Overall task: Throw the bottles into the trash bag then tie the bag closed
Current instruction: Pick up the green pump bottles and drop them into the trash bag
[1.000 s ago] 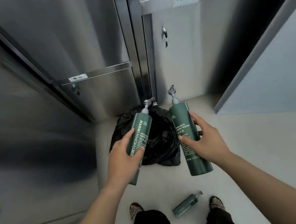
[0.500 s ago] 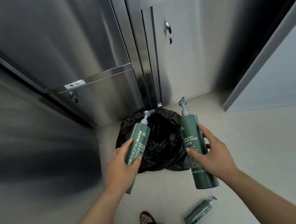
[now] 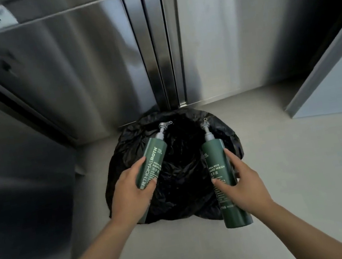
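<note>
A black trash bag (image 3: 184,178) lies crumpled on the pale floor against the steel doors. My left hand (image 3: 131,194) grips a dark green pump bottle (image 3: 153,159), tilted with its grey pump pointing up and right over the bag. My right hand (image 3: 243,185) grips a second green hand wash bottle (image 3: 218,166), nearly upright, its pump over the bag's right side and its base hanging past the bag's front edge. Both bottles are held above the bag. I cannot tell whether the bag's mouth is open.
Stainless steel cabinet doors (image 3: 79,65) stand behind the bag, with a labelled door and lock at the upper left. A steel wall closes the left side. A grey panel (image 3: 337,85) angles in at the right. Pale floor (image 3: 303,153) stretches right and toward me.
The view has moved closer to the bag and both hands have carried their bottles forward over it. The third bottle on the floor and the feet have dropped out of view.
</note>
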Demonstrator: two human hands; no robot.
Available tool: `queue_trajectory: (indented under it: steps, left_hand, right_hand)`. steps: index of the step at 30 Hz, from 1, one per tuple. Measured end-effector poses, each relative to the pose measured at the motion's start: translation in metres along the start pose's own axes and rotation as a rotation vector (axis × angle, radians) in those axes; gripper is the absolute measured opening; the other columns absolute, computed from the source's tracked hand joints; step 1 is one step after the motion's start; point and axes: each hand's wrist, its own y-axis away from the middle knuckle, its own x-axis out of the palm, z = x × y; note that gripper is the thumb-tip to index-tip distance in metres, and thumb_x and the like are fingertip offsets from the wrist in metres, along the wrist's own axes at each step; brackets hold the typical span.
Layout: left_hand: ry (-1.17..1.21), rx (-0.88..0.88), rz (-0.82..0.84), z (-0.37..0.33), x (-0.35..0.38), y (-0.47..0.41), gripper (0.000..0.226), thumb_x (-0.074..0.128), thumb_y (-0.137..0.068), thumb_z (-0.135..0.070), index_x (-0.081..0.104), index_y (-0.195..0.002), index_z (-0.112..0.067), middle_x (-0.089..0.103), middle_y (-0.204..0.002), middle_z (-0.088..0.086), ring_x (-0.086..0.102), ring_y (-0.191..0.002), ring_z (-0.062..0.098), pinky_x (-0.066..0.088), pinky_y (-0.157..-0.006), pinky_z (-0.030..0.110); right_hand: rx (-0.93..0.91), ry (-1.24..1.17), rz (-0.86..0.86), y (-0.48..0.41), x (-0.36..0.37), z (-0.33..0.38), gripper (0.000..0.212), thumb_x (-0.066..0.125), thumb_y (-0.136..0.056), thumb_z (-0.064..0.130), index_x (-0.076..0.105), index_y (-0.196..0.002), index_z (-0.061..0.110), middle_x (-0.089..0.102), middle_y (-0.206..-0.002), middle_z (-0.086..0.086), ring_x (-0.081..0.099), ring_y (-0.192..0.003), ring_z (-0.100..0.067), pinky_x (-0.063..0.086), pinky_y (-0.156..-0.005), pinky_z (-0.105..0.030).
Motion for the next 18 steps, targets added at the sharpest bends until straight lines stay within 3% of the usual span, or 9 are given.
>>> queue_trajectory:
  steps: [3, 6, 9, 11, 14, 16, 18]
  left_hand:
    - [0.048, 0.004, 0.011, 0.051, 0.064, -0.012, 0.060, 0.067, -0.078, -0.038, 0.040, -0.131, -0.044, 0.053, -0.111, -0.008, 0.051, -0.094, 0.005, 0.036, -0.070, 0.012]
    - [0.078, 0.003, 0.049, 0.091, 0.120, -0.017, 0.060, 0.066, -0.080, -0.036, 0.039, -0.133, -0.041, 0.053, -0.115, -0.002, 0.055, -0.096, 0.012, 0.044, -0.074, 0.024]
    - [0.096, 0.019, 0.025, 0.116, 0.160, -0.024, 0.060, 0.066, -0.080, -0.035, 0.040, -0.134, -0.038, 0.056, -0.115, -0.002, 0.058, -0.094, 0.015, 0.046, -0.073, 0.028]
    - [0.117, 0.027, 0.018, 0.125, 0.177, -0.024, 0.058, 0.066, -0.080, -0.035, 0.041, -0.132, -0.038, 0.058, -0.110, -0.005, 0.060, -0.089, 0.013, 0.047, -0.068, 0.025]
    - [0.144, 0.018, 0.032, 0.124, 0.187, -0.014, 0.055, 0.067, -0.080, -0.032, 0.044, -0.130, -0.037, 0.059, -0.095, -0.014, 0.061, -0.077, 0.004, 0.045, -0.056, 0.015]
    - [0.183, -0.016, 0.021, 0.118, 0.189, -0.006, 0.055, 0.068, -0.079, -0.031, 0.044, -0.129, -0.036, 0.060, -0.094, -0.013, 0.063, -0.076, 0.006, 0.047, -0.058, 0.020]
    - [0.218, -0.038, -0.012, 0.110, 0.188, -0.006, 0.054, 0.068, -0.078, -0.031, 0.045, -0.127, -0.037, 0.059, -0.091, -0.017, 0.062, -0.075, 0.005, 0.045, -0.056, 0.021]
  right_hand:
    - [-0.055, 0.022, -0.006, -0.028, 0.041, -0.067, 0.085, 0.070, -0.071, 0.050, 0.021, -0.141, 0.048, 0.054, -0.130, 0.012, 0.058, -0.107, -0.007, 0.050, -0.088, -0.031]
    - [-0.121, 0.000, -0.031, -0.049, 0.075, -0.116, 0.084, 0.071, -0.074, 0.045, 0.022, -0.143, 0.044, 0.053, -0.130, 0.011, 0.059, -0.105, -0.010, 0.050, -0.089, -0.032]
    - [-0.178, -0.076, -0.077, -0.066, 0.097, -0.150, 0.084, 0.072, -0.074, 0.046, 0.024, -0.142, 0.045, 0.055, -0.113, 0.023, 0.058, -0.091, 0.004, 0.049, -0.082, -0.025]
    - [-0.220, -0.084, -0.099, -0.072, 0.104, -0.162, 0.083, 0.071, -0.072, 0.051, 0.023, -0.140, 0.049, 0.050, -0.102, 0.032, 0.055, -0.086, 0.009, 0.046, -0.077, -0.020]
    - [-0.280, -0.004, -0.064, -0.068, 0.101, -0.163, 0.081, 0.070, -0.073, 0.051, 0.025, -0.140, 0.047, 0.051, -0.109, 0.024, 0.058, -0.089, 0.002, 0.047, -0.077, -0.024]
    - [-0.277, 0.012, -0.087, -0.058, 0.097, -0.161, 0.077, 0.070, -0.074, 0.049, 0.029, -0.140, 0.044, 0.051, -0.111, 0.021, 0.058, -0.090, 0.000, 0.047, -0.077, -0.024]
    - [-0.260, -0.007, -0.102, -0.050, 0.095, -0.160, 0.076, 0.071, -0.073, 0.048, 0.032, -0.139, 0.043, 0.050, -0.105, 0.028, 0.056, -0.086, 0.011, 0.043, -0.072, -0.014]
